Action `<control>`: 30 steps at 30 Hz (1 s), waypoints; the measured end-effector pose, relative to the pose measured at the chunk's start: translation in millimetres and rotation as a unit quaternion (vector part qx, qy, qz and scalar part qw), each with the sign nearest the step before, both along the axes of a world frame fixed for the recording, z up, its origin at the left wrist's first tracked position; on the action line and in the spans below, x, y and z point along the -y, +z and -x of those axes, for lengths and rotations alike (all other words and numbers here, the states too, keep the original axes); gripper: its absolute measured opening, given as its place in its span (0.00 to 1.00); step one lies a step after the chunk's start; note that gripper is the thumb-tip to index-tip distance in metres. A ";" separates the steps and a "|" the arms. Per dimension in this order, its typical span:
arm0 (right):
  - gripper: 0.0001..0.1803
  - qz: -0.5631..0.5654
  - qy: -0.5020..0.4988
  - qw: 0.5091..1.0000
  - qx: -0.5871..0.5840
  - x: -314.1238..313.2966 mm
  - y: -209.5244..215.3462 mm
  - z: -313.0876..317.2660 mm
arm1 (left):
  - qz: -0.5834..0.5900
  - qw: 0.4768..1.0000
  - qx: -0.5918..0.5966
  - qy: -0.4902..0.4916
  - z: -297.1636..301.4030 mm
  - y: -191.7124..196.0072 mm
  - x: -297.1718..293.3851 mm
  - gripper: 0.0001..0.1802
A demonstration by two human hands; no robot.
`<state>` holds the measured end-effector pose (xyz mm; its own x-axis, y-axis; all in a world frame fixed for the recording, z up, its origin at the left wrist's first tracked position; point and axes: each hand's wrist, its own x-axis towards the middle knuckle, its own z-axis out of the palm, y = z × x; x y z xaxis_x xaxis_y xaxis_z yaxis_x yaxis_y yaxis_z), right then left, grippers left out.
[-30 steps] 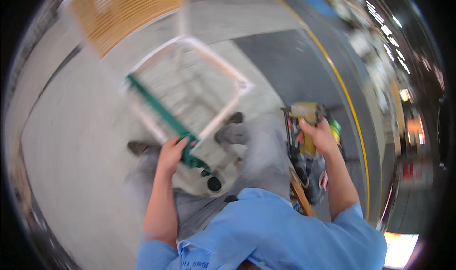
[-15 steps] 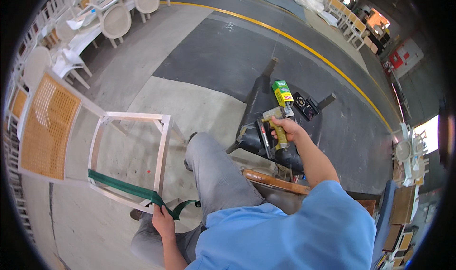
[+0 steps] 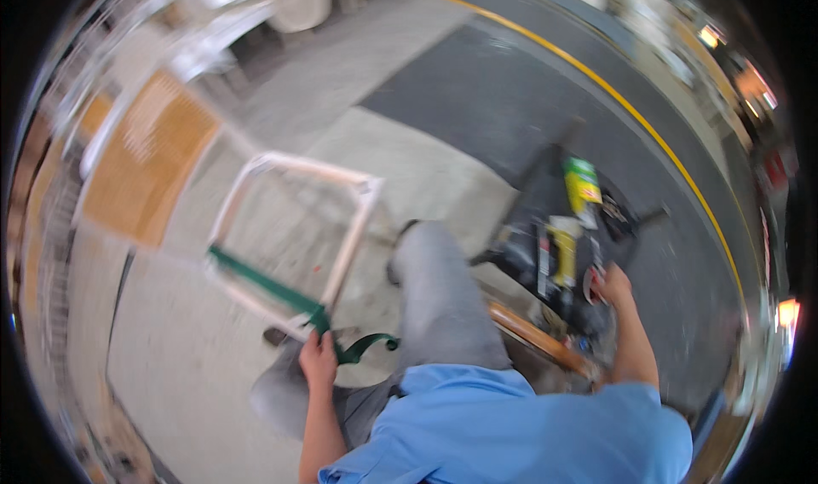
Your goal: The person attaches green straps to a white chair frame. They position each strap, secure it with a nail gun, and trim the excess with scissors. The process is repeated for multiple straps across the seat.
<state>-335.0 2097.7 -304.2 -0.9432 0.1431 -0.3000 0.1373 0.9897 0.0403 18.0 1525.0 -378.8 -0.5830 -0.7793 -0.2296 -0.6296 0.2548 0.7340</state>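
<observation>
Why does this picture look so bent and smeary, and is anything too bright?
Head view: the cane chair back and right hand are blurred, probably by camera movement; head view: the yellow floor line curves, as wide fisheye lenses make it, inside a dark rim; head view: a bright light glares at the right edge.

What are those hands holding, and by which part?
Left grip: the green strap, beside the chair frame. Right grip: at a red handle, but blur hides whether it's held.
</observation>
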 end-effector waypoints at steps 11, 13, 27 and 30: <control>0.33 0.388 -0.187 0.902 -0.015 -17.4 36.8 -8.6 | -0.410 0.872 -0.227 0.141 -7.4 19.2 40.8 0.16; 0.37 0.386 -0.088 0.915 -0.073 4.2 53.0 0.0 | -0.415 0.858 -0.271 0.132 -5.8 18.6 54.9 0.16; 0.27 0.163 0.773 0.605 0.099 495.6 20.1 -25.6 | -0.480 0.799 -0.296 0.207 -3.2 10.6 77.9 0.13; 0.25 0.129 0.833 0.528 0.107 549.2 -1.1 -30.1 | -0.500 0.786 -0.320 0.175 -1.7 11.2 78.1 0.13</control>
